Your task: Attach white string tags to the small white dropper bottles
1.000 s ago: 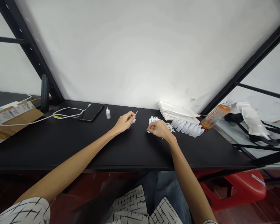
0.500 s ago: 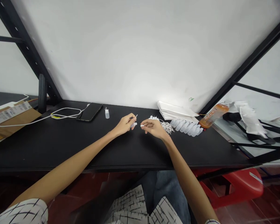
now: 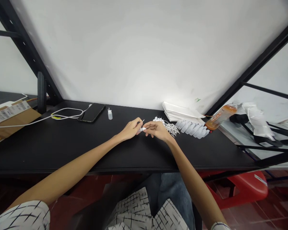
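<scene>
My left hand is closed around a small translucent plastic bottle, mostly covered by the fingers. A thin white tip pokes up above that thumb. My right hand pinches a small white cap at the bottle's neck, and the two hands nearly meet. Just beyond the right hand are a cluster of small white caps and a heap of white cord-like pieces. A row of translucent bottles lies to the right of the heap. One capped bottle stands upright at the back left.
A black phone with a white cable lies left on the black table. White sheets are stacked at the back. An orange drink bottle leans at right. A cardboard package sits far left; a red stool stands below.
My hands have come together: the white cap in my right hand has moved from beside the bottle to its neck. The view has shifted slightly.
</scene>
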Demonstrator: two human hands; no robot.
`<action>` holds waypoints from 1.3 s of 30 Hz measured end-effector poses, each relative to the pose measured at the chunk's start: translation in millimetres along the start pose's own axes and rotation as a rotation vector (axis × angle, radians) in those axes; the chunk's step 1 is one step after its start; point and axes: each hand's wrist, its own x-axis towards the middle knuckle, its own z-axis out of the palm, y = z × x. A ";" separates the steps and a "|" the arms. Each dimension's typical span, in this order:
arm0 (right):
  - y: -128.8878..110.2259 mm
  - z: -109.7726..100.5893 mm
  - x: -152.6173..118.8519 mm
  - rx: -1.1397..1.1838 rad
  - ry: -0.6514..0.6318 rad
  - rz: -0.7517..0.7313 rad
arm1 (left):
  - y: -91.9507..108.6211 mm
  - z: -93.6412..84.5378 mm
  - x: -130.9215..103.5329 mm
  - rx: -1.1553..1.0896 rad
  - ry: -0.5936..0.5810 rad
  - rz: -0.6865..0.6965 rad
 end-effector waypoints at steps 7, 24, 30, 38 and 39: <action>3.9 8.1 3.1 0.004 0.025 -0.014 | -3.8 2.3 1.6 0.029 0.104 -0.073; 13.1 15.7 6.3 -0.017 0.059 -0.054 | -13.4 4.6 8.2 0.126 0.162 -0.041; 14.1 15.0 7.7 0.008 0.070 -0.090 | -15.3 5.3 9.4 0.064 0.136 -0.043; 9.7 15.5 4.0 -0.045 0.021 -0.018 | -16.1 5.7 8.7 0.059 0.127 -0.022; 10.0 15.7 3.7 -0.071 0.013 -0.018 | -16.3 6.1 8.8 0.054 0.128 -0.014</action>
